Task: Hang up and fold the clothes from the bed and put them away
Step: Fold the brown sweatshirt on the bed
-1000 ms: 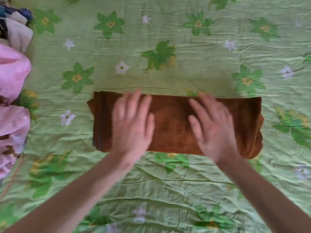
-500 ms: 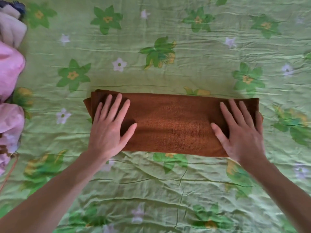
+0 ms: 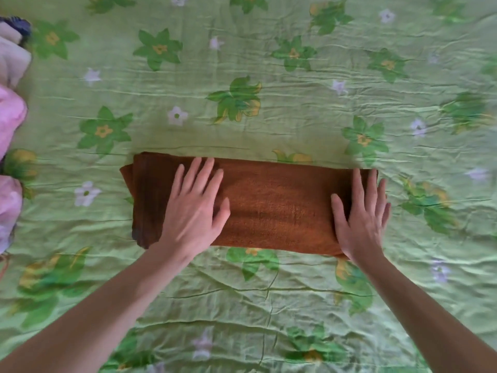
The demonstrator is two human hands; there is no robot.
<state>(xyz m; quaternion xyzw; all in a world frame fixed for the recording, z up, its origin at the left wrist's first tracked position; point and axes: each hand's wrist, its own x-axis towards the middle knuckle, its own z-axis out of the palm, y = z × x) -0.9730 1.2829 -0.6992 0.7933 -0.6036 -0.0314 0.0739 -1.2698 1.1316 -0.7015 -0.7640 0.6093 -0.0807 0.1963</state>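
A brown cloth (image 3: 274,205), folded into a long flat rectangle, lies across the middle of the green flowered bedsheet (image 3: 269,76). My left hand (image 3: 195,208) lies flat on its left part, fingers straight and spread. Flat on the cloth's right end is my right hand (image 3: 361,216), fingers straight and reaching to the far edge. Neither hand grips the fabric.
At the left edge of the bed lies a heap of other clothes: pink garments (image 3: 10,125) and, farther back, a cream and dark piece (image 3: 13,52). The wrinkled sheet stretches wide on all other sides.
Both hands first slid apart over the cloth toward its ends. Since then my left hand has moved back to the right, and my right hand stays at the right end.
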